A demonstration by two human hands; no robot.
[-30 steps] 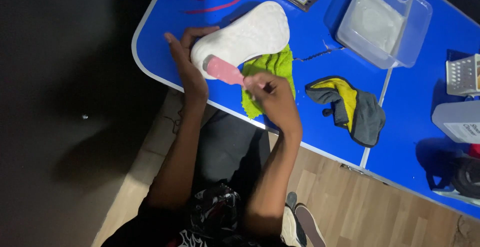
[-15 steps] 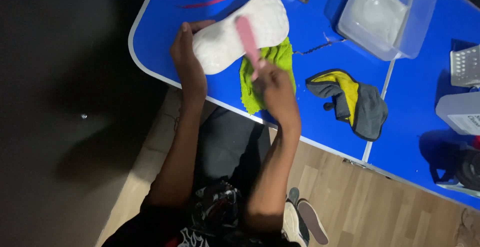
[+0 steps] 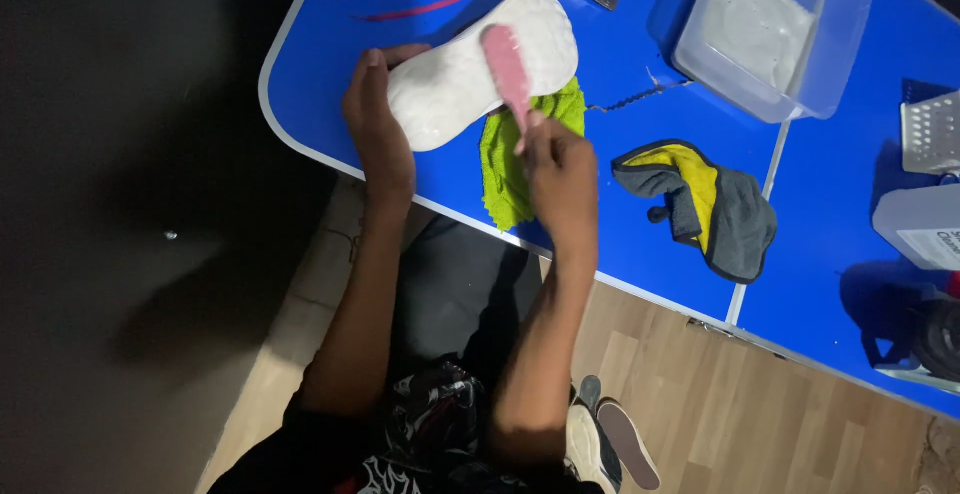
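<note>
insole (image 3: 470, 79) white and sudsy on blue tabletop (image 3: 640, 224), over green cloth (image 3: 515, 154); left hand (image 3: 375, 114) clamped on its 8 o'clock end, right hand (image 3: 560, 169) closed on pink brush (image 3: 508, 69). could well skid toward table edge at 7 o'clock under hard strokes, given wet surface.

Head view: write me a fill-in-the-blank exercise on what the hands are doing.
1. The right hand holds a ____ brush.
2. The left hand steadies a white ____.
3. Under the insole lies a ____ cloth.
4. The table is ____.

Missing words: pink; insole; green; blue
</note>
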